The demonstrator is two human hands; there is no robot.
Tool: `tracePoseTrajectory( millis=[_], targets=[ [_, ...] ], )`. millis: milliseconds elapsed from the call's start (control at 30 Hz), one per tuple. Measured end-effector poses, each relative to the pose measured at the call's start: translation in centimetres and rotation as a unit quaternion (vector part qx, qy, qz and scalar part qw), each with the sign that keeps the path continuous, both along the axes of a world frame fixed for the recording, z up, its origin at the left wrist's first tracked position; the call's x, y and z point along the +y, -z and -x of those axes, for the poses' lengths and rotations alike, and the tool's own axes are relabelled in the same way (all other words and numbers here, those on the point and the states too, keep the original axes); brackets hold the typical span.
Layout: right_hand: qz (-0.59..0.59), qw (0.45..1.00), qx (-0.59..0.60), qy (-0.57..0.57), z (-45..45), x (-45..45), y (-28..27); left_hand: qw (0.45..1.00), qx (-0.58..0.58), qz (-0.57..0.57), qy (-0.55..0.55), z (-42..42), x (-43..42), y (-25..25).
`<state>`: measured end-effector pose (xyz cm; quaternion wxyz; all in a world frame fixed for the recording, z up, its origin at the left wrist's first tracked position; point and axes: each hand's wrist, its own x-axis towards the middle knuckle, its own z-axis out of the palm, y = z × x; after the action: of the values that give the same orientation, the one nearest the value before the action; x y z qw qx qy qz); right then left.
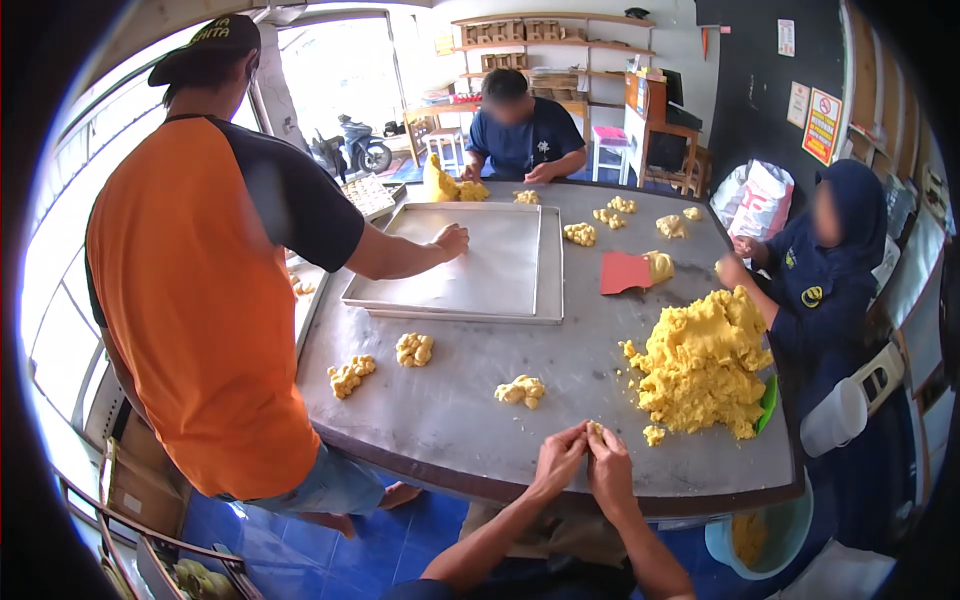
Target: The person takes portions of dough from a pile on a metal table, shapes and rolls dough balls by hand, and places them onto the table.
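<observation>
From here I see both bare forearms point(490, 545) converging forward, left hand point(562, 456) and right hand point(610, 468) close together, fingertips point(582, 430) pinched in.

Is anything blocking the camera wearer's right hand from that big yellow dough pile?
Nothing visible blocks it. Between the bare right hand and the large crumbly yellow dough pile lies flat grey tabletop, with only a small yellow lump near the pile.

I'm getting bright daylight, windows point(60, 250) blown out from 9 to 11 o'clock. Sheen on tray point(470, 270) near 12, hazy smudge over orange shirt point(200, 320) at 10. Fisheye-bent edges, black corners.
</observation>
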<state>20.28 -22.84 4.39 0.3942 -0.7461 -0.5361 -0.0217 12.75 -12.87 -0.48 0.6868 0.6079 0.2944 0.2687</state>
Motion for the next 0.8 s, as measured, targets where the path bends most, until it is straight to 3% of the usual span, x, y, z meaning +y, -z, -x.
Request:
tracePoseTrajectory(
  millis=[33, 133, 167, 200, 267, 300, 400, 433, 533, 567, 667, 733, 800],
  targets=[
    [-0.013, 1.000, -0.009, 0.023, -0.4, 0.1, 0.0, 0.999, -0.028, 0.027, 0.010, 0.0, 0.0, 0.5],
    [-0.006, 0.990, 0.138, -0.006, -1.8, 0.3, -1.0, 0.977, -0.146, 0.145, 0.052, 0.8, 0.9, -1.0],
    [-0.044, 0.986, 0.163, -0.011, -2.0, 0.2, -1.3, 0.996, -0.060, 0.056, -0.016, 1.2, 0.9, -2.3],
    [-0.046, 0.990, 0.130, -0.036, -2.0, 0.1, -1.9, 0.998, 0.044, -0.019, 0.027, 1.5, 1.6, -3.3],
    [-0.048, 0.993, 0.064, -0.087, -1.9, -0.1, -2.8, 0.948, 0.247, -0.167, 0.110, 2.0, 2.7, -4.6],
    [-0.031, 0.991, 0.026, -0.130, -2.0, 0.1, -2.4, 0.929, 0.269, -0.221, 0.124, 1.8, 2.8, -3.9],
    [-0.045, 0.945, 0.312, -0.084, -1.3, 0.4, -1.0, 0.921, 0.223, -0.321, 0.002, 1.9, 1.1, -1.2],
    [-0.012, 0.967, 0.254, -0.036, -1.3, 0.2, -1.6, 0.929, 0.215, -0.303, -0.005, 2.0, 0.8, -0.9],
    [-0.006, 0.990, 0.128, -0.059, -0.9, 0.6, -0.6, 0.918, 0.214, -0.334, 0.003, 2.1, 0.5, 0.5],
    [-0.001, 0.989, 0.137, -0.050, -0.4, 0.7, -0.9, 0.925, 0.205, -0.319, 0.003, 2.2, 0.5, 0.6],
    [-0.025, 0.999, 0.004, -0.043, 0.6, 0.7, -1.0, 0.950, 0.149, -0.276, 0.002, 2.1, 0.7, 0.1],
    [-0.016, 0.998, 0.018, -0.059, 0.8, 0.7, -1.3, 0.965, 0.081, -0.249, -0.006, 2.5, 0.8, -1.0],
    [-0.011, 0.996, 0.056, -0.071, 0.6, 0.8, -1.4, 0.950, 0.136, -0.280, 0.016, 2.5, 1.3, -0.3]
  ],
)
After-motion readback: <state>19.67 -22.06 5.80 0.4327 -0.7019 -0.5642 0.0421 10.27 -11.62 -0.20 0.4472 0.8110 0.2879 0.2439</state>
